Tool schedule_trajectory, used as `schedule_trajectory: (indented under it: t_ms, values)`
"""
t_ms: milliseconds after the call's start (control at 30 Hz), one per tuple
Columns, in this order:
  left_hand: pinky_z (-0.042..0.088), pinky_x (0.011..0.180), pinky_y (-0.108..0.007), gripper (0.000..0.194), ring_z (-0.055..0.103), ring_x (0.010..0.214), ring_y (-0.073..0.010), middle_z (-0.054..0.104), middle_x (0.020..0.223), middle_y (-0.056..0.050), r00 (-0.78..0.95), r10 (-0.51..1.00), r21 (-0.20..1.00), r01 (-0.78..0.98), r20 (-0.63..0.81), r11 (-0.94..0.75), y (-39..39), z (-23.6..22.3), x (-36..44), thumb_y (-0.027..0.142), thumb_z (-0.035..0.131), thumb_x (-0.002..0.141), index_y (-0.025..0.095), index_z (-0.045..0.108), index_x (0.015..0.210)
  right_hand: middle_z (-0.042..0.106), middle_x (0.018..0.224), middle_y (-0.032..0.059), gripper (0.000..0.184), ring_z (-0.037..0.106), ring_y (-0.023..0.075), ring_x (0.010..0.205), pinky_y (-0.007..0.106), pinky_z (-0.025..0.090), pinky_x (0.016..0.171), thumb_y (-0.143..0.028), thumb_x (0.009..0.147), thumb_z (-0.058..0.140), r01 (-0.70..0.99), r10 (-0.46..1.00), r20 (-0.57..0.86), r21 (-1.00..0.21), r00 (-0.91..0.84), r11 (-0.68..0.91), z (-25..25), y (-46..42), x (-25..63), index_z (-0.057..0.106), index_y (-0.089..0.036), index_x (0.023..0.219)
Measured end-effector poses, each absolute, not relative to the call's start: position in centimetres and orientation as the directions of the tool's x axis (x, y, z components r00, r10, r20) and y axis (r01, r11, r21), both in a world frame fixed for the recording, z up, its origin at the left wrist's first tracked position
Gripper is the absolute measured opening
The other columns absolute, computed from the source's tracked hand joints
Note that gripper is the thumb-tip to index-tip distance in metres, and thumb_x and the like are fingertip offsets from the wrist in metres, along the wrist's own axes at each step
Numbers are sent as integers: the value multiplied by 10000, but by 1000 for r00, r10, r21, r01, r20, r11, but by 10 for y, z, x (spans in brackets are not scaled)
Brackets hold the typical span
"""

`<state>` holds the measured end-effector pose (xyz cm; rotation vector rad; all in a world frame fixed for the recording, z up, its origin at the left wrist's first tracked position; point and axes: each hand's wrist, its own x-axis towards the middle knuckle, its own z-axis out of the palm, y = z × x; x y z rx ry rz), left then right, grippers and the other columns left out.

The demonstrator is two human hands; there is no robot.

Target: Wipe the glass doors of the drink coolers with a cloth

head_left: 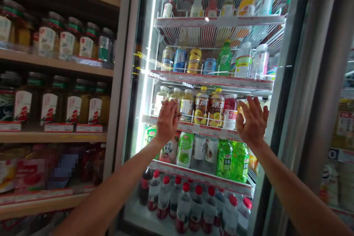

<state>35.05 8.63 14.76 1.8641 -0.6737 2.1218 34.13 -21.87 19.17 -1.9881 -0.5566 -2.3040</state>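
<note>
Both hands are raised before a lit drinks fridge with reflections on its glass door (143, 92). My left hand (166, 120) has its fingers stretched upward, close together, and appears to hold nothing. It covers part of a row of pale tea bottles (187, 105). My right hand (253, 121) is open, fingers spread, with nothing in it. It overlaps bottles beside a red-labelled bottle (230, 110). Brown bottles with yellow caps (201, 106) stand between the hands. Whether either palm touches the glass, I cannot tell.
Cans (195, 60) and bottles fill the shelf above. Green bottles (224, 158) and a green-white carton (184, 149) stand below. Red-capped bottles (184, 206) crowd the fridge floor. Wooden shelves (55, 59) of jars and bottles are on the left. A metal frame (315, 92) borders the right.
</note>
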Motion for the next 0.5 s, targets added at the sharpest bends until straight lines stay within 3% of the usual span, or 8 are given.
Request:
schedule_trajectory:
  t_ms: [67, 100, 133, 233, 300, 400, 500]
  values:
    - [314, 1080, -416, 461, 249, 1334, -204, 443, 1350, -75, -121, -426, -427, -491, 897, -760, 80, 143, 347, 226, 430, 844, 190, 392, 1301, 423, 1375, 87, 427, 306, 229, 1318, 473, 199, 1074, -265, 831, 433, 261, 200, 965, 239, -168, -935, 192, -219, 340, 469, -213, 1254]
    - [314, 1081, -401, 451, 258, 1331, -196, 460, 1338, -66, -108, -485, -470, -497, 868, -730, 83, 144, 346, 232, 440, 840, 195, 409, 1289, 426, 1373, 88, 424, 307, 227, 1318, 469, 200, 1076, -262, 831, 434, 259, 202, 965, 241, -167, -935, 192, -219, 339, 474, -209, 1249]
    - [309, 1085, -389, 441, 265, 1328, -189, 464, 1335, -61, -106, -448, -438, -495, 888, -751, 89, 146, 347, 236, 441, 840, 198, 422, 1279, 427, 1372, 87, 423, 309, 225, 1318, 466, 202, 1077, -260, 830, 435, 258, 203, 965, 241, -167, -936, 192, -219, 339, 476, -207, 1247]
    - [242, 1111, -424, 442, 240, 1339, -208, 383, 1389, -100, -154, 28, -48, -468, 988, -882, 109, 157, 353, 226, 390, 857, 153, 406, 1292, 424, 1374, 80, 431, 308, 226, 1318, 469, 206, 1076, -260, 826, 438, 260, 202, 966, 239, -162, -936, 193, -222, 341, 469, -213, 1252]
    - [199, 1119, -449, 457, 208, 1349, -226, 325, 1418, -122, -170, 220, 114, -482, 961, -869, 108, 164, 357, 222, 366, 862, 128, 381, 1308, 423, 1375, 80, 433, 307, 235, 1318, 484, 208, 1074, -256, 823, 445, 270, 191, 967, 231, -167, -935, 193, -220, 341, 468, -217, 1253]
    - [192, 1118, -450, 470, 163, 1361, -231, 319, 1422, -120, -128, 146, 54, -541, 981, -839, 76, 168, 357, 236, 382, 856, 127, 376, 1313, 410, 1383, 83, 441, 310, 245, 1315, 517, 215, 1067, -221, 827, 439, 348, 167, 968, 225, -187, -910, 190, -205, 332, 447, -227, 1268]
    - [153, 1122, -462, 481, 137, 1367, -223, 318, 1427, -101, -65, 38, -10, -619, 997, -785, 38, 170, 349, 272, 402, 857, 154, 366, 1322, 357, 1416, 66, 502, 292, 212, 1326, 496, 264, 1069, -156, 836, 382, 544, 246, 947, 320, -205, -776, 185, -169, 313, 349, -247, 1329]
